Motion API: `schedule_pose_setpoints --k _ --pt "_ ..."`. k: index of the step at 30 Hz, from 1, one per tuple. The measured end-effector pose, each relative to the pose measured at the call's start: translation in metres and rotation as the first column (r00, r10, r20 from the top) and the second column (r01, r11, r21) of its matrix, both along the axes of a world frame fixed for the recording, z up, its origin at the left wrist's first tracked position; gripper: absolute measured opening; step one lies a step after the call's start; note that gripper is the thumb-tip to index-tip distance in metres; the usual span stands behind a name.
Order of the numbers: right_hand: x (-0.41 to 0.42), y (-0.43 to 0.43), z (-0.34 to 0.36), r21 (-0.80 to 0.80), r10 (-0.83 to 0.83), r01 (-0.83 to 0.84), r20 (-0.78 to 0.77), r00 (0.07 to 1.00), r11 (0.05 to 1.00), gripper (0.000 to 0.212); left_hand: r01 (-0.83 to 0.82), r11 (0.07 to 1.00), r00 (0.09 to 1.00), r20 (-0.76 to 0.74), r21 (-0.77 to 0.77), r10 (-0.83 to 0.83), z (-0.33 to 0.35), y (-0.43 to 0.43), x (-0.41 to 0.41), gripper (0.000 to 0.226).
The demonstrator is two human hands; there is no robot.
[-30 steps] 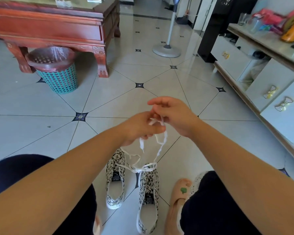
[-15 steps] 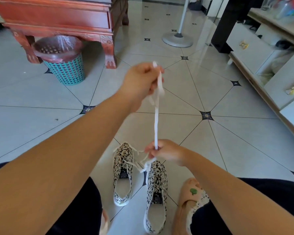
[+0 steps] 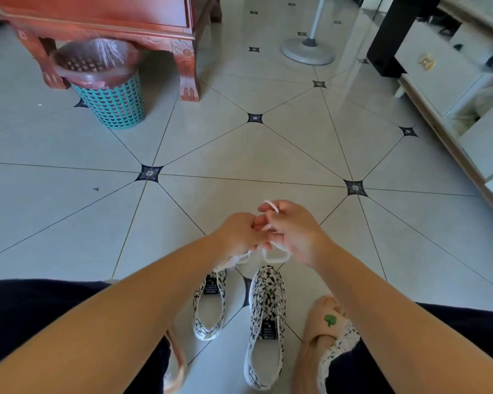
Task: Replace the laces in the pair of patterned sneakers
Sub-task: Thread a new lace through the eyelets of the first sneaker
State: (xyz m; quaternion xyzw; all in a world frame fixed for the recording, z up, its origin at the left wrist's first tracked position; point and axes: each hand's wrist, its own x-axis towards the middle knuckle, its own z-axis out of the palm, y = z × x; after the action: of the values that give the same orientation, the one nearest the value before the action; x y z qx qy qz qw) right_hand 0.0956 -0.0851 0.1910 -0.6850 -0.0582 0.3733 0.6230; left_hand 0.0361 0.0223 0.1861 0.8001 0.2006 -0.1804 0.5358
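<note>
Two black-and-white patterned sneakers stand side by side on the tiled floor between my knees, toes pointing away. My forearm covers the toe of the left sneaker [image 3: 209,308]; the right sneaker [image 3: 266,322] shows in full, with no lace in it. Above their toes both hands meet on a white lace [image 3: 276,255]. My left hand [image 3: 238,233] grips a bunched part of it. My right hand [image 3: 292,230] pinches another part, a short end sticking up past its fingers and a loop hanging below.
A teal basket bin [image 3: 111,95] with a plastic liner stands beside a red wooden table leg [image 3: 187,72] at the far left. A fan base [image 3: 308,49] sits at the back. White cabinets [image 3: 453,81] line the right side. Beige slippers [image 3: 322,336] are on my feet.
My left hand has come down from its raised position and my right hand has risen a little, so the lace, stretched tight before, is now gathered between both hands above the sneakers.
</note>
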Motion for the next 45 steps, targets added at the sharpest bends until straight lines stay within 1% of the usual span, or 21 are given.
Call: schedule_pose_setpoints --k 1,3,5,6,8,10,12,14,17,18,20,21,23,25,27,30,32,36,39,42,45 --pt "-0.001 0.000 -0.003 0.041 -0.073 0.072 0.012 0.997 0.997 0.015 -0.055 0.998 0.998 0.019 -0.012 0.056 0.000 0.000 0.002 0.012" --pt "0.000 -0.004 -0.008 0.110 -0.233 0.227 0.045 0.971 0.968 0.014 -0.115 0.992 0.992 0.055 0.047 0.113 0.003 0.004 0.006 0.018" --pt "0.003 -0.010 -0.016 0.099 -0.283 0.280 0.022 0.959 0.955 0.020 -0.215 0.976 0.968 0.126 -0.009 0.215 0.015 0.010 0.009 0.017" --pt "0.003 -0.013 -0.019 0.078 -0.206 0.206 -0.006 0.978 0.975 0.030 -0.262 0.961 0.949 0.157 -0.090 0.274 0.024 0.013 0.011 0.016" --pt "-0.005 -0.010 -0.021 0.026 0.115 -0.115 -0.007 0.993 0.993 0.042 -0.288 0.905 0.916 0.187 -0.312 0.356 0.041 0.014 0.012 0.014" --pt "-0.015 0.000 -0.023 -0.065 0.343 -0.341 0.033 0.939 0.938 0.030 -0.240 0.847 0.894 0.231 -0.475 0.383 0.056 0.011 0.016 0.015" --pt "-0.021 0.010 -0.024 -0.233 0.395 -0.363 0.109 0.912 0.902 0.013 -0.193 0.837 0.871 0.303 -0.512 0.386 0.067 0.010 0.017 0.016" --pt "-0.015 0.011 -0.029 -0.363 0.355 -0.281 0.158 0.921 0.888 0.016 -0.179 0.855 0.852 0.358 -0.487 0.382 0.075 0.014 0.019 0.015" --pt "0.005 0.003 -0.021 -0.342 0.169 -0.144 0.046 0.984 0.929 0.016 -0.153 0.935 0.882 0.382 -0.320 0.275 0.080 0.019 0.019 0.009" --pt "0.014 -0.003 -0.014 -0.344 0.122 -0.105 0.026 0.992 0.933 0.017 -0.142 0.966 0.910 0.355 -0.217 0.213 0.078 0.021 0.018 0.011" --pt "0.029 -0.021 0.004 -0.401 0.134 -0.096 0.069 0.989 0.911 0.020 -0.070 0.996 0.969 0.239 0.050 0.056 0.073 0.022 0.017 0.019" --pt "0.036 -0.032 0.013 -0.445 0.177 -0.112 0.107 0.978 0.888 0.022 0.005 0.983 0.987 0.159 0.186 -0.035 0.071 0.021 0.017 0.019" --pt "0.043 -0.055 0.031 -0.520 0.260 -0.145 0.154 0.953 0.842 0.022 0.187 0.892 0.981 -0.025 0.412 -0.194 0.070 0.016 0.017 0.021" --pt "0.049 -0.075 0.048 -0.571 0.295 -0.151 0.169 0.940 0.807 0.024 0.304 0.805 0.953 -0.161 0.510 -0.258 0.068 0.008 0.019 0.031" --pt "0.059 -0.091 0.063 -0.603 0.303 -0.132 0.191 0.933 0.787 0.021 0.309 0.818 0.950 -0.193 0.485 -0.244 0.067 0.000 0.025 0.030" --pt "0.079 -0.109 0.074 -0.601 0.294 -0.115 0.208 0.933 0.791 0.019 0.196 0.901 0.980 -0.120 0.387 -0.161 0.070 -0.011 0.040 0.016" --pt "0.092 -0.116 0.072 -0.561 0.248 -0.114 0.168 0.954 0.820 0.020 0.117 0.944 0.993 -0.061 0.310 -0.103 0.070 -0.014 0.052 0.016" --pt "0.115 -0.120 0.042 -0.421 0.135 -0.110 0.031 0.990 0.900 0.011 0.060 0.988 0.997 -0.057 0.144 -0.053 0.056 -0.017 0.079 0.019" --pt "0.129 -0.120 -0.003 -0.302 -0.079 0.044 -0.103 0.992 0.952 0.009 0.050 0.998 0.995 -0.085 0.032 -0.047 0.030 -0.019 0.094 0.017" --pt "0.133 -0.124 -0.055 -0.304 -0.162 0.082 -0.246 0.956 0.949 0.013 0.064 0.997 0.986 -0.153 -0.031 -0.068 -0.003 -0.014 0.112 0.019" --pt "0.129 -0.126 -0.104 -0.310 -0.250 0.136 -0.366 0.897 0.941 0.017 0.141 0.989 0.957 -0.247 -0.054 -0.150 -0.041 -0.006 0.128 0.019"
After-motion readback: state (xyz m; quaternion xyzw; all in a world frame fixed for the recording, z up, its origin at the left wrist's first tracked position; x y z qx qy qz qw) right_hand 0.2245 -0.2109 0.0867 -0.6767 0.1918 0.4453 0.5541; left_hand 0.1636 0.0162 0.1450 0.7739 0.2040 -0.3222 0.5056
